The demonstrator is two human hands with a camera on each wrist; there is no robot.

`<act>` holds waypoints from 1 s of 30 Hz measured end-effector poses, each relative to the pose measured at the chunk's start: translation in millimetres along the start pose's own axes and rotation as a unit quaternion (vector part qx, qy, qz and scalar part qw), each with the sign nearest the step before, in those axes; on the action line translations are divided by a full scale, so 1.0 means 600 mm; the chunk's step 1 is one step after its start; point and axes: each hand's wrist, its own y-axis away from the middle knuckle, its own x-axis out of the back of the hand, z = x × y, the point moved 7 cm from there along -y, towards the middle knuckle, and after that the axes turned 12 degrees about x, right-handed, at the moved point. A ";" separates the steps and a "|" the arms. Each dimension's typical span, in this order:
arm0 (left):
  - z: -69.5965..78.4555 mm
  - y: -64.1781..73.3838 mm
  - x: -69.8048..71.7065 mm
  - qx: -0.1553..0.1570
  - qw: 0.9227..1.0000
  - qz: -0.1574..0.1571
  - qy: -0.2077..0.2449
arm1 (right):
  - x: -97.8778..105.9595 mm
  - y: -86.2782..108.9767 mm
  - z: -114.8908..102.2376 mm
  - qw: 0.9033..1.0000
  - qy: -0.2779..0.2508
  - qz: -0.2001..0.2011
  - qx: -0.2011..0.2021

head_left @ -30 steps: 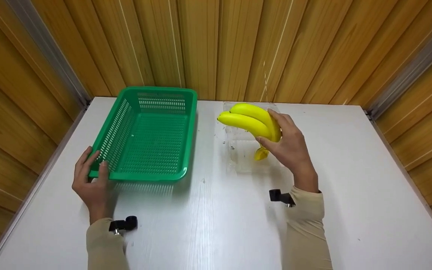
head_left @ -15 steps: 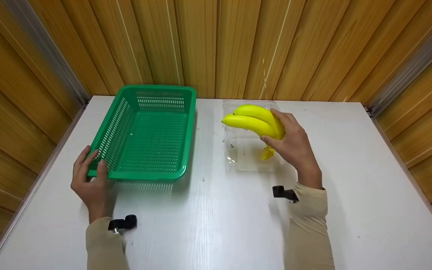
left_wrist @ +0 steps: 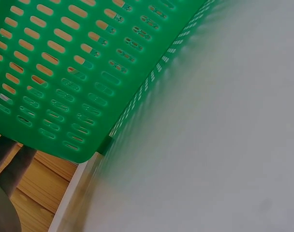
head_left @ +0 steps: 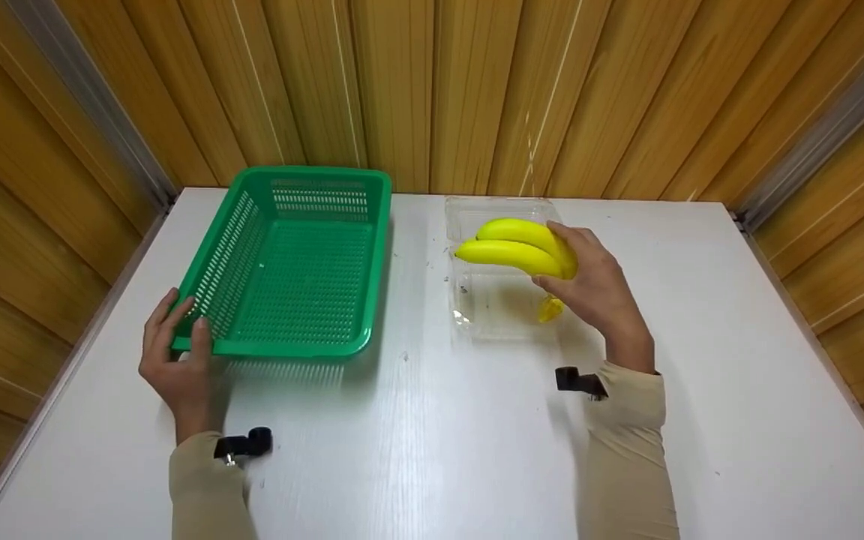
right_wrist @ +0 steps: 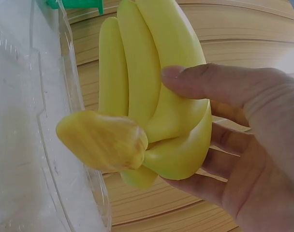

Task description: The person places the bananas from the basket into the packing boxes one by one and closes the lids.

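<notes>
A bunch of yellow bananas (head_left: 518,255) is held in my right hand (head_left: 593,289), thumb on the near side and fingers round the far side. In the right wrist view the thick stem end of the bananas (right_wrist: 103,140) points toward the camera, beside the clear plastic box. This see-through box (head_left: 503,322) lies opened out on the table beneath the bunch. On the left, my left hand (head_left: 177,360) grips the near left corner of a green plastic basket (head_left: 297,349), thumb over the rim. The left wrist view shows the slotted basket wall and only parts of the fingers (left_wrist: 16,169).
The white table (head_left: 417,450) meets a wood-patterned panel wall (head_left: 469,97) at its back edge, with similar panels on both sides. Small specks of debris lie between the basket and the plastic box. The inside of the basket shows its perforated floor.
My right hand has moved a little right and toward me with the bananas, which now lie more level in the head view. My left hand stays at the basket corner.
</notes>
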 end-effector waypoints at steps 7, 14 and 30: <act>0.001 -0.001 -0.001 -0.014 1.000 0.001 -0.003 | 0.009 0.002 0.021 1.000 0.010 -0.021 -0.020; -0.007 -0.001 0.001 -0.008 1.000 0.001 -0.001 | 0.013 0.003 0.038 0.999 0.016 -0.040 -0.026; -0.008 0.000 0.001 0.009 1.000 0.002 0.001 | -0.011 0.002 0.056 0.996 0.003 -0.074 -0.046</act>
